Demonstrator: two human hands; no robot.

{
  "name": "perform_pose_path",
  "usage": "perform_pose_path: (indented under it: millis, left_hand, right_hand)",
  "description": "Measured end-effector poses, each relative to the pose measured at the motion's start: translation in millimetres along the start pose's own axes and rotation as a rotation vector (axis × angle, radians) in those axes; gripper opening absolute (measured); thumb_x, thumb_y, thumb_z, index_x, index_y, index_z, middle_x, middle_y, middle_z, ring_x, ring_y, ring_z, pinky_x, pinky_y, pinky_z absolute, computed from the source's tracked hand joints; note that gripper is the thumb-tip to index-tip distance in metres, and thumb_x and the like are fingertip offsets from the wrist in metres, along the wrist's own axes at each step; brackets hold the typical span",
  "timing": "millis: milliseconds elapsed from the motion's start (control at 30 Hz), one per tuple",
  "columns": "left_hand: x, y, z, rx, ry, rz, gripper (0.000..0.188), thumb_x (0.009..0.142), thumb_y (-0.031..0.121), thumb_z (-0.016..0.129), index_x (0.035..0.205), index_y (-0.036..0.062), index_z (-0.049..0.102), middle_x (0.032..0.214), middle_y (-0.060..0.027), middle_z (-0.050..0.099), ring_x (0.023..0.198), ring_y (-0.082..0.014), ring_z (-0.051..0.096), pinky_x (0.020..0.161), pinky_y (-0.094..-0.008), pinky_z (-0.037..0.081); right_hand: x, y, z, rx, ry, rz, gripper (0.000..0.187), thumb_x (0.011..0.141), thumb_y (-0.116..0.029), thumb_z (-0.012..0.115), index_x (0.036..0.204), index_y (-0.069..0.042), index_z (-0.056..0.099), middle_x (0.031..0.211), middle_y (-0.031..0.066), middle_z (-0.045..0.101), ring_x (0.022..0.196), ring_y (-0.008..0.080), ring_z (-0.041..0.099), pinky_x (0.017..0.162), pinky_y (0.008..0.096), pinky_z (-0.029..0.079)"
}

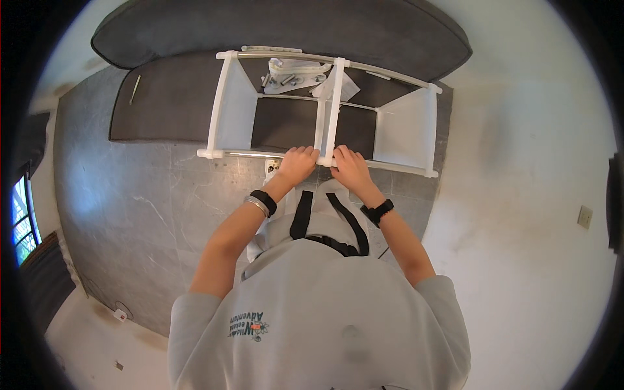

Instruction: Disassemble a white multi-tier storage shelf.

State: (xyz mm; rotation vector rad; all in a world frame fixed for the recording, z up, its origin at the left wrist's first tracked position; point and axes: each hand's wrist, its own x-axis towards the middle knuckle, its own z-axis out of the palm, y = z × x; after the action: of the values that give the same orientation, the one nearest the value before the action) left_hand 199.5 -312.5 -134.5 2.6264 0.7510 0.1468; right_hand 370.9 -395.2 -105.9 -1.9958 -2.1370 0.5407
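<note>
We see a grey tiled floor (136, 214); a dark sofa (195, 34) along the top; a pale wall (513, 214) right; a bright window (23, 221) left.

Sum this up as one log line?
left hand: front rail, by middle joint; right hand: other side of joint; white frame: sofa showing through

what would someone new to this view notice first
Probably the white frame with silver rails, standing out against the dark sofa across the top of the picture. Next, the left hand and right hand draw the eye, close together at the near end of the frame's middle divider. Small metal parts show through the far side of its left bay.
</note>
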Motion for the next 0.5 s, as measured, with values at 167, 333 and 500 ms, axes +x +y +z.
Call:
perform_pose_path:
  millis: [167, 333, 500]
  left_hand:
    - [4, 9, 8, -0.021, -0.024, 0.011, 0.022, 0.069, 0.014, 0.063, 0.082, 0.0074, 0.048, 0.076, -0.0070, 0.055, 0.073, -0.0245, 0.060, 0.066, -0.0367, 0.048]
    - [1, 11, 7, -0.006, -0.015, 0.015, 0.021, 0.069, 0.015, 0.063, 0.081, 0.0078, 0.047, 0.076, -0.0071, 0.055, 0.073, -0.0245, 0.060, 0.065, -0.0367, 0.048]
    - [-4, 6, 1, 0.059, -0.007, 0.020, 0.024, 0.069, 0.017, 0.064, 0.085, 0.0083, 0.048, 0.074, -0.0054, 0.056, 0.074, -0.0234, 0.059, 0.066, -0.0361, 0.046]
  right_hand:
    - [5, 0, 7, -0.008, -0.067, 0.059, 0.021, 0.063, -0.015, 0.064, 0.081, -0.006, 0.060, 0.077, 0.0086, 0.057, 0.075, 0.0276, 0.059, 0.065, 0.0394, 0.046]
    - [20, -8, 3, -0.015, -0.238, 0.196, 0.012, 0.064, -0.015, 0.063, 0.072, -0.006, 0.065, 0.073, 0.0126, 0.064, 0.071, 0.0297, 0.064, 0.062, 0.0410, 0.049]
    - [28, -4, -4, -0.008, -0.386, 0.214, 0.016, 0.068, -0.018, 0.061, 0.076, -0.006, 0.067, 0.077, 0.0154, 0.065, 0.073, 0.0302, 0.065, 0.064, 0.0406, 0.050]
